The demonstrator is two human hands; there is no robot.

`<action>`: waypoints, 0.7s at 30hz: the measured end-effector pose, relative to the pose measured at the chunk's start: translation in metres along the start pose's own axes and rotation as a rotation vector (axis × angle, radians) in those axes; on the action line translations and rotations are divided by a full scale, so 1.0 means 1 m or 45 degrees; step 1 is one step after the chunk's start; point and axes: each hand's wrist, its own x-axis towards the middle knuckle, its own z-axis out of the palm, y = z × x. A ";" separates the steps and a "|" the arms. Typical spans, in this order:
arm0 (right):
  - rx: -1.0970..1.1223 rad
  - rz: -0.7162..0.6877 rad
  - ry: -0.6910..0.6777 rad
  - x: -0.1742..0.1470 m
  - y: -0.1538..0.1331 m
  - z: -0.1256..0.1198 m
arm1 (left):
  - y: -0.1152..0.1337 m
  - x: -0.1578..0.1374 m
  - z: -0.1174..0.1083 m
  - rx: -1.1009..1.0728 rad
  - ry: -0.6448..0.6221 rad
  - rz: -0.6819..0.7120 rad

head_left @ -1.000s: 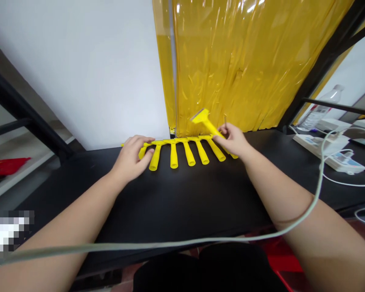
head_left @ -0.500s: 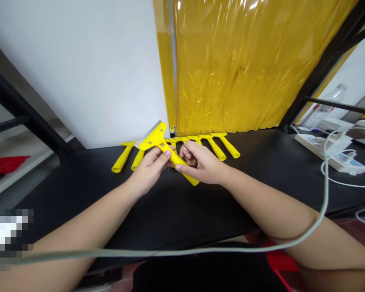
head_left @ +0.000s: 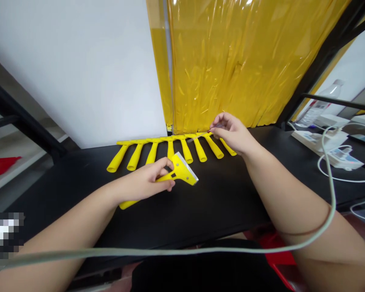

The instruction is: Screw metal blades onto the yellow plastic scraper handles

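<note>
A yellow scraper (head_left: 182, 170) with a metal blade edge and two screws is gripped by its handle in my left hand (head_left: 149, 176), head pointing right. My right hand (head_left: 229, 132) is pinched on a thin tool (head_left: 200, 135) that looks like a slim screwdriver, its pale shaft pointing left, apart from the held scraper. Under and behind the tool lies a row of several yellow scrapers (head_left: 135, 157), handles toward me. My right hand partly covers the row's right end.
The row lies on a black tabletop (head_left: 182, 215) against a white panel (head_left: 79, 73) and a yellow plastic curtain (head_left: 237, 73). At right are white power strips (head_left: 331, 150) with cables and a clear bottle (head_left: 319, 105). A pale cable (head_left: 182, 251) crosses in front of me.
The left hand has turned the scraper so its blade points right, and brought it lower. The right hand has left the scraper's handle and moved right and up, with the thin tool now showing.
</note>
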 end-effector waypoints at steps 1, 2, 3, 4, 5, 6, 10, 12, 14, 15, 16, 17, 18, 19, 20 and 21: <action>0.082 0.009 0.021 0.000 -0.003 0.000 | 0.001 0.000 0.003 0.100 -0.007 0.067; 0.160 0.021 0.040 -0.001 -0.006 0.001 | 0.001 0.001 0.005 0.188 -0.013 0.137; 0.227 0.036 0.052 -0.001 -0.010 0.002 | 0.001 0.002 0.007 0.264 -0.020 0.196; 0.278 0.047 0.060 -0.002 -0.013 0.004 | 0.001 0.003 0.008 0.329 -0.025 0.239; 0.311 0.050 0.066 -0.003 -0.016 0.005 | 0.000 0.004 0.009 0.388 -0.029 0.270; 0.328 0.043 0.068 -0.005 -0.019 0.007 | -0.001 0.006 0.010 0.443 -0.026 0.299; 0.261 -0.025 -0.009 -0.014 -0.025 0.021 | -0.009 0.011 0.012 0.559 0.026 0.377; 0.197 -0.026 -0.106 -0.020 -0.023 0.030 | -0.011 0.012 0.012 0.527 0.036 0.354; 0.144 -0.013 -0.214 -0.024 -0.018 0.040 | -0.012 0.013 0.012 0.493 0.039 0.322; 0.120 -0.015 -0.259 -0.026 -0.014 0.043 | -0.012 0.014 0.013 0.486 0.041 0.312; 0.100 -0.017 -0.300 -0.027 -0.011 0.046 | -0.012 0.015 0.013 0.482 0.044 0.305; 0.084 -0.020 -0.330 -0.028 -0.007 0.049 | -0.011 0.015 0.013 0.479 0.047 0.302; 0.073 -0.024 -0.350 -0.029 -0.004 0.050 | -0.011 0.016 0.014 0.475 0.047 0.300; 0.067 -0.028 -0.361 -0.029 -0.002 0.051 | -0.011 0.016 0.014 0.471 0.048 0.297; 0.063 -0.030 -0.364 -0.029 0.000 0.052 | -0.011 0.016 0.014 0.464 0.049 0.295; 0.060 -0.032 -0.364 -0.029 0.001 0.051 | -0.011 0.017 0.014 0.455 0.049 0.293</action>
